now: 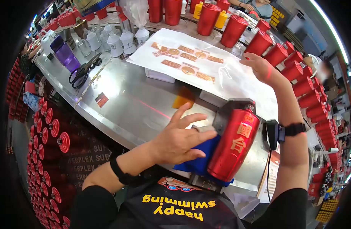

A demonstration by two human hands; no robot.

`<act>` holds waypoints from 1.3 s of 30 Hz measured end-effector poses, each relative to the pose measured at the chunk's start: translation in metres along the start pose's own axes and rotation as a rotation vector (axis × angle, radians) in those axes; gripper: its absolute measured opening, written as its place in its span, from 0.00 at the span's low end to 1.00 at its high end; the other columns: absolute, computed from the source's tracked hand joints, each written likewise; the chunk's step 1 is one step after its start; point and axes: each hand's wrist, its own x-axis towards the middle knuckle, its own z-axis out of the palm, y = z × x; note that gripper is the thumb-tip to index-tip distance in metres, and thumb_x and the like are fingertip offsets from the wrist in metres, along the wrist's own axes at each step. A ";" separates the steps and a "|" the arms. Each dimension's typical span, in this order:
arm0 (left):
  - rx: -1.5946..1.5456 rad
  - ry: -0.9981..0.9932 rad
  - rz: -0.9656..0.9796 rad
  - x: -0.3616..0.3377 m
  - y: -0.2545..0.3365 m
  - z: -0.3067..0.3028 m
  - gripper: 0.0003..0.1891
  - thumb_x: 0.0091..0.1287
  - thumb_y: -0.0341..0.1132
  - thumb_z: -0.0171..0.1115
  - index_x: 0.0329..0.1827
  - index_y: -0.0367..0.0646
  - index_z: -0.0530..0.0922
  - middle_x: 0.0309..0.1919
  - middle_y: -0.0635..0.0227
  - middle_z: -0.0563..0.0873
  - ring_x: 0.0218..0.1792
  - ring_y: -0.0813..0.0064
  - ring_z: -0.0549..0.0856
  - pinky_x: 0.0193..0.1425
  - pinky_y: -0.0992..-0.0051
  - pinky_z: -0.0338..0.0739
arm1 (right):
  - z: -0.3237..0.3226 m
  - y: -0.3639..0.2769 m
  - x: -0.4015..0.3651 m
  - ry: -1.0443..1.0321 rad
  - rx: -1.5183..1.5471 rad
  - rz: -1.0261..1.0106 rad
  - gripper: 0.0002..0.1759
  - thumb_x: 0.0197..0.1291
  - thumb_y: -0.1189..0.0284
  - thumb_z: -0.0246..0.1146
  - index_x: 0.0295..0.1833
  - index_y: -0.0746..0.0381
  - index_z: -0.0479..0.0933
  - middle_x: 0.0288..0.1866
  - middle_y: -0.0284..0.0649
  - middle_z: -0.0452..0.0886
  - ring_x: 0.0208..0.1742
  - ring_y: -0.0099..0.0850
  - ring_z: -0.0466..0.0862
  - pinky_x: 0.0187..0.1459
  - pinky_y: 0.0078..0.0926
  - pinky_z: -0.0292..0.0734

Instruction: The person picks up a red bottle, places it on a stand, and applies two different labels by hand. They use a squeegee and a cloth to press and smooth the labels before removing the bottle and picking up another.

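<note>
A shiny red bottle with gold characters (236, 142) lies tilted in a dark metal holder (225, 110), over a blue cloth or pad (200, 154). My left hand (179, 137) hovers just left of the bottle with its fingers spread and nothing visible in them; a ring-like band is on one finger. My right hand (261, 68) reaches to the right edge of a white backing sheet (236, 87), fingers extended. Gold decals (188, 57) lie in rows on that sheet. Between the sheet and my left hand is an amber film piece (183, 98).
On the steel table (133, 118) lie black scissors (84, 70) and a small dark red patch (101, 100). A purple bottle (65, 53) and several white-capped bottles (115, 45) stand at the back left. Red bottles (234, 30) line the back and right. A black box-shaped device (272, 134) sits right of the holder.
</note>
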 end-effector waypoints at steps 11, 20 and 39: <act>-0.245 0.098 -0.159 -0.039 -0.015 0.007 0.19 0.70 0.48 0.62 0.56 0.45 0.81 0.41 0.67 0.87 0.56 0.60 0.82 0.72 0.50 0.67 | 0.002 -0.040 0.144 -0.491 -0.333 0.083 0.38 0.60 0.87 0.55 0.71 0.40 0.74 0.70 0.39 0.70 0.68 0.43 0.73 0.61 0.46 0.74; -0.365 0.091 -0.146 -0.040 -0.022 0.004 0.16 0.68 0.41 0.65 0.53 0.42 0.82 0.44 0.66 0.88 0.53 0.61 0.84 0.62 0.57 0.75 | 0.033 -0.081 0.185 -0.482 -0.381 -0.071 0.46 0.60 0.88 0.55 0.76 0.29 0.64 0.80 0.37 0.58 0.77 0.42 0.65 0.58 0.50 0.75; -0.412 0.047 -0.207 -0.039 -0.024 0.004 0.14 0.64 0.37 0.67 0.51 0.43 0.83 0.39 0.66 0.87 0.50 0.62 0.84 0.57 0.61 0.77 | 0.059 -0.010 0.271 -0.401 -0.273 0.015 0.23 0.55 0.53 0.67 0.38 0.64 0.86 0.39 0.51 0.86 0.44 0.47 0.84 0.46 0.41 0.81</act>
